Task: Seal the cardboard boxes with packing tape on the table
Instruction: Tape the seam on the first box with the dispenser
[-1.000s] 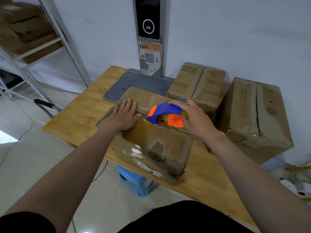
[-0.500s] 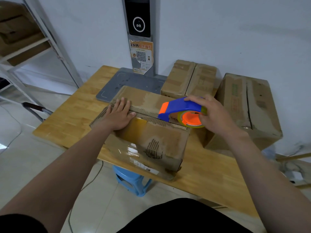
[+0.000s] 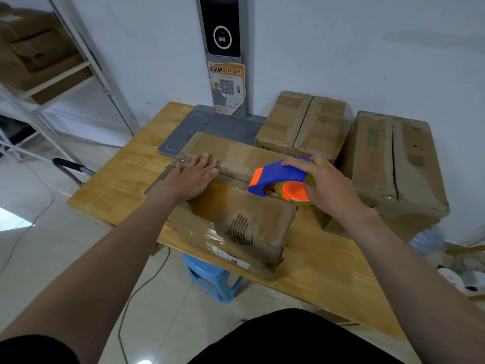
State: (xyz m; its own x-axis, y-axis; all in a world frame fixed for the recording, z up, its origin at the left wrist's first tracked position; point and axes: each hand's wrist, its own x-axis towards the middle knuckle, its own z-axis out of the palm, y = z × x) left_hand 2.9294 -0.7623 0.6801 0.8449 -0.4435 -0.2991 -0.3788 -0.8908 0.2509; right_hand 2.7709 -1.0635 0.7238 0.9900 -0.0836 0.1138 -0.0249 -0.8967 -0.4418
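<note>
Now, near box (image 3: 236,214): on the table's (image 3: 120,187) near edge, about midway along it, lower front flap sagging past that edge; long axis roughly parallel to the near edge; same place as a second ago.
seam (image 3: 233,177): along the box top from end to end, ragged corrugated flap edges showing between the two hands; clear tape over it not discernible.
left hand (image 3: 193,177): flat, fingers straight and close together, pressing the flaps down at the seam's left end; no shift over the last second.
tape dispenser (image 3: 280,179): a second ago at mid-seam, just beside the left fingertips; since drawn rightward, now at the seam's right end, near the box's right top edge. Long axis in line with the seam; orange nose pointing left, back toward the left hand; roll and orange hub at the right-hand end.
right hand (image 3: 330,187): curled round the dispenser, fingers over the blue handle, thumb beside the orange hub.
meaning for the task: probably one pass along the seam almost run out; likely left to do, carrying the tape over the right end and cutting it.
far boxes (image 3: 301,127): two more at the table's far right corner, against the wall, flaps closed; taped or not, unclear.
grey base plate (image 3: 204,127): at the far edge, behind the near box.
</note>
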